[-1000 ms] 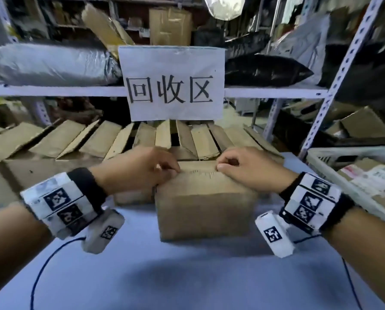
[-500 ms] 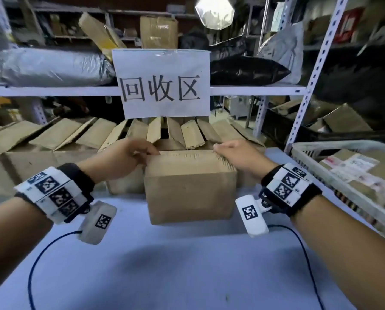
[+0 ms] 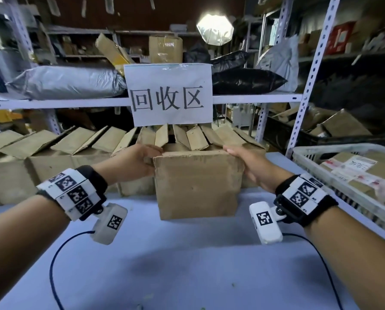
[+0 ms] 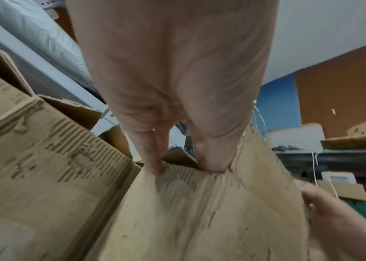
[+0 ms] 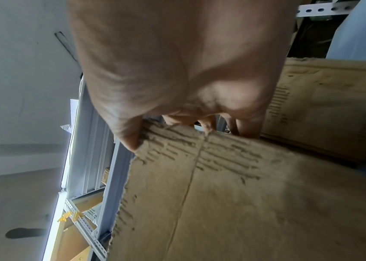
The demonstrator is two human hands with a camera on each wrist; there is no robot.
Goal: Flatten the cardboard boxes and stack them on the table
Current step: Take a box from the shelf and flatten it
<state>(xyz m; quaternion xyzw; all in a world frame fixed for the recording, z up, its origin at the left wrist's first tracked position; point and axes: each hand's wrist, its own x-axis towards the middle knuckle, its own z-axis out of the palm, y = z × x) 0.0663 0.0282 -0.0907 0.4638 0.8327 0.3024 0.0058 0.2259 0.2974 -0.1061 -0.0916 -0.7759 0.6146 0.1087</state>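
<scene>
Head view: worn, scuffed brown cardboard box (image 3: 197,184)

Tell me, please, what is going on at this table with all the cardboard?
A person is holding a cardboard box by its top corners, the left hand gripping one and the right hand the other. The box seems raised just off the blue table and is not yet flattened. Behind it, a row of open cardboard boxes stands under a paper sign on the shelf, and a white basket of parcels sits to the right.
</scene>
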